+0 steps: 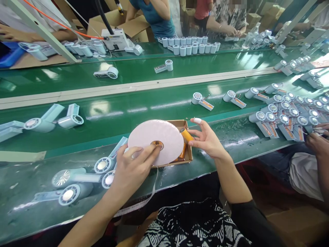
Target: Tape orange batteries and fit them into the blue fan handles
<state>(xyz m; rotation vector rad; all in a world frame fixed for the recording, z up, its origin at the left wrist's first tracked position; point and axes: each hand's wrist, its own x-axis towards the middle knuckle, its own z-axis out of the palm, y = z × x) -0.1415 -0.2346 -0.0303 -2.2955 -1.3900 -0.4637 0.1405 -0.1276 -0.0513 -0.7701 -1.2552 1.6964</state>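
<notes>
A large flat white tape roll (156, 139) with an orange core lies on top of a small cardboard box (183, 122) at the near edge of the green bench. My left hand (133, 168) rests on the roll, fingers curled at its core, and a strip of tape (144, 202) hangs down from it. My right hand (207, 139) is beside the box, thumb and fingers pinching an orange cylindrical battery (187, 135); a white wrap covers one fingertip. More orange cylinders lie in the box under the roll.
Several white handheld fan parts (69, 178) lie left of my hands, more on the green conveyor belt (144, 106) and massed at the right (288, 115). A co-worker's hand (320, 139) works at the right. Other people stand across the belt by cardboard boxes.
</notes>
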